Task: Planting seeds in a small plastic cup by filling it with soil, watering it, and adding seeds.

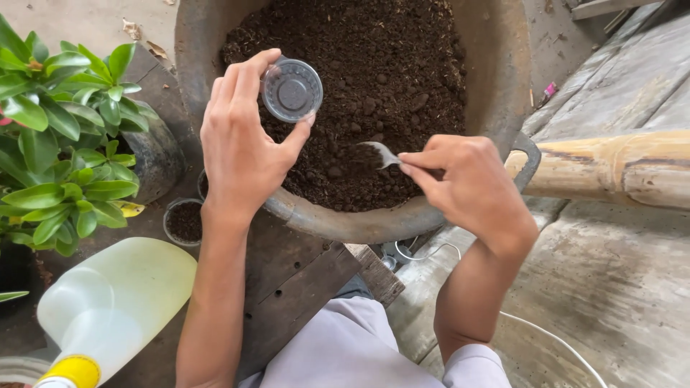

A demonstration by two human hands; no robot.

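Two bare hands are at work over one big round basin (496,86), grey and worn, filled most of the way with dark, crumbly soil (374,86). The left hand (241,147) is closed lightly around a single small clear plastic cup (292,90), pinched at its rim between thumb and fingers and held above the soil near the basin's left side, its bottom turned toward the camera. The right hand (467,187) grips one spoon (381,153), fingers bunched tight on the handle, the pale bowl of it touching the soil near the basin's front edge. The two hands are near each other but apart.

Beside the basin, to the left, I count two small cups already holding soil: one (185,221) plainly visible on the dark board, another (202,184) mostly hidden behind the left wrist. One leafy green plant (65,136) stands at the far left in a dark pot (154,154). One translucent plastic bottle (115,305) with a yellow collar lies at the lower left. One thick bamboo pole (611,167) crosses in from the right, just beside the basin's handle. The person's pale grey clothing (345,345) shows at the bottom
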